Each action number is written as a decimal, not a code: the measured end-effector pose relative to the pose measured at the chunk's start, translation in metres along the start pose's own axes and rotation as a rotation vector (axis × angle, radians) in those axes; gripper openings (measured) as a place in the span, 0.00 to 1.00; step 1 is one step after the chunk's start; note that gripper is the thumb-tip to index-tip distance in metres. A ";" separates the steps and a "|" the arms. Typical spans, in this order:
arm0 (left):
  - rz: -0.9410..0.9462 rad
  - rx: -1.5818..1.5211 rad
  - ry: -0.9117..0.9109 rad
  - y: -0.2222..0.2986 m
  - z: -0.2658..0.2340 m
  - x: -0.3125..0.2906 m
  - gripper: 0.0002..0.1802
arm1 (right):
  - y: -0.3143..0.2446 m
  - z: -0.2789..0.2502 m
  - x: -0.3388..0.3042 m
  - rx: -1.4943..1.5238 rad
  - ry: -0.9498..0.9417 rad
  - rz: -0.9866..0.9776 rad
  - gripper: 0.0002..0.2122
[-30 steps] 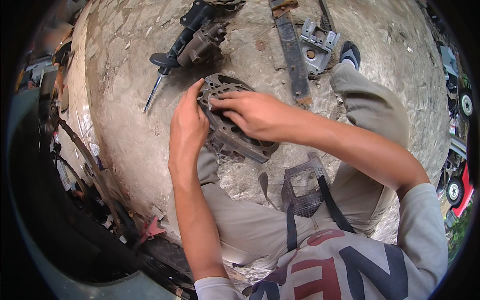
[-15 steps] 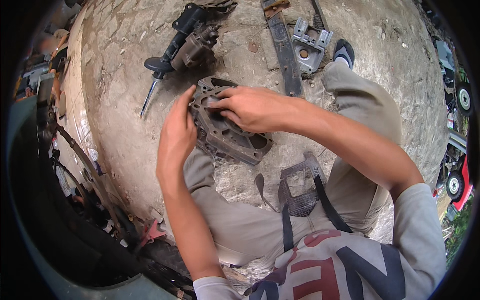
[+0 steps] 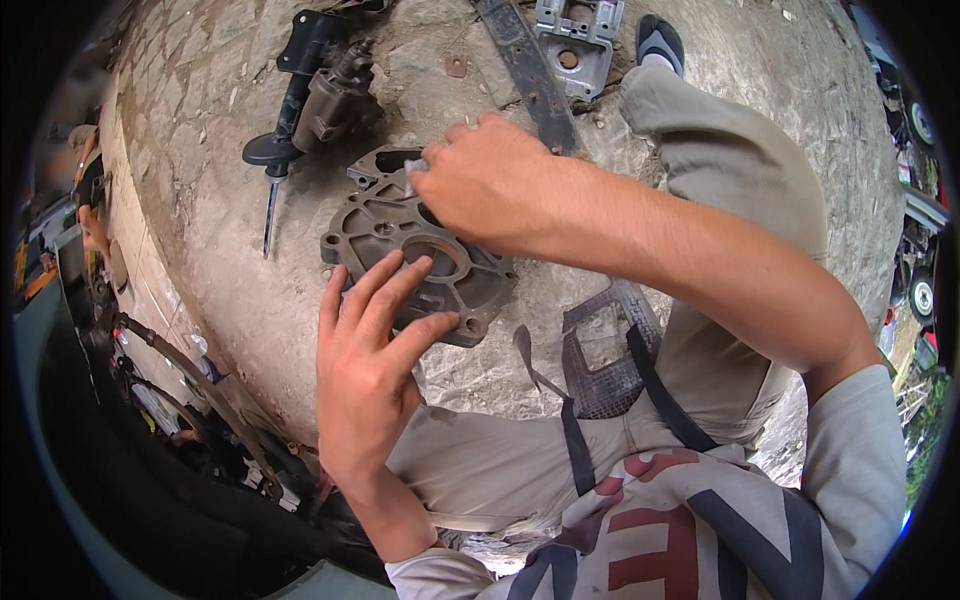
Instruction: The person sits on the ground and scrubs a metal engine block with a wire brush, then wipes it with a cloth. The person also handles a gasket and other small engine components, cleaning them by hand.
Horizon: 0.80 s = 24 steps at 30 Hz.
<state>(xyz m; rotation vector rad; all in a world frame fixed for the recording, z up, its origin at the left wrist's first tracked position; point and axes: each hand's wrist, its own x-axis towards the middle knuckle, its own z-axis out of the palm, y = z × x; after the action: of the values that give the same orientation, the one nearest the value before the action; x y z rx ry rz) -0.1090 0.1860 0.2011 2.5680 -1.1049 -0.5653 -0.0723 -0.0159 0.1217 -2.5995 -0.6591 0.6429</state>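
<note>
A grey-brown cast metal housing (image 3: pixel 382 230) with ribs, bolt holes and a round bore lies in front of me on the ground. My left hand (image 3: pixel 372 350) is open, with spread fingers resting on its near left part, by the bore. Over its far right part, my right hand (image 3: pixel 480 185) is closed. A small pale grey bit shows at its fingertips, too small to name. My right hand and wrist hide part of the housing's right side.
Past the housing lie a black shock absorber (image 3: pixel 292 110) and a brown cylindrical metal part (image 3: pixel 335 105). A long dark metal bar (image 3: pixel 530 75) and a silver metal bracket (image 3: pixel 578 50) are at the far side. A dark mesh-textured frame (image 3: pixel 605 375) lies between my legs.
The housing now lies flatter, its ribbed face turned up. My left hand has moved from its left edge onto its near face. My right hand has come out of the recess and closed.
</note>
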 end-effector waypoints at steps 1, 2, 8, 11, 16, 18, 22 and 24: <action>0.005 0.015 -0.009 0.004 0.001 0.000 0.26 | -0.002 -0.001 -0.002 0.028 -0.001 -0.014 0.16; 0.012 0.024 -0.024 0.007 0.001 0.001 0.26 | -0.003 0.000 -0.002 0.046 0.013 -0.017 0.16; 0.020 0.027 -0.106 0.018 0.002 0.005 0.26 | 0.004 -0.008 -0.010 -0.066 0.018 -0.002 0.15; 0.027 0.008 -0.123 0.004 -0.004 0.001 0.25 | 0.011 -0.010 -0.013 -0.067 0.047 0.041 0.14; -0.109 -0.028 -0.007 -0.015 -0.006 -0.002 0.28 | 0.021 -0.003 -0.019 -0.012 0.114 0.046 0.13; -0.132 -0.075 0.028 -0.019 -0.004 -0.003 0.27 | 0.023 0.000 -0.020 -0.006 0.109 0.022 0.13; -0.056 -0.097 -0.005 -0.019 -0.004 0.001 0.28 | 0.017 -0.001 -0.019 0.055 0.074 0.014 0.12; -0.013 -0.100 -0.049 -0.017 -0.005 0.004 0.28 | 0.014 -0.003 -0.018 0.058 0.068 -0.017 0.12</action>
<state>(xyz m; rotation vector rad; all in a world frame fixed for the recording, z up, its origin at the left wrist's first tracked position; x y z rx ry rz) -0.0935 0.1954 0.1981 2.4901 -1.0485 -0.6730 -0.0798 -0.0376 0.1235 -2.5469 -0.6312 0.5578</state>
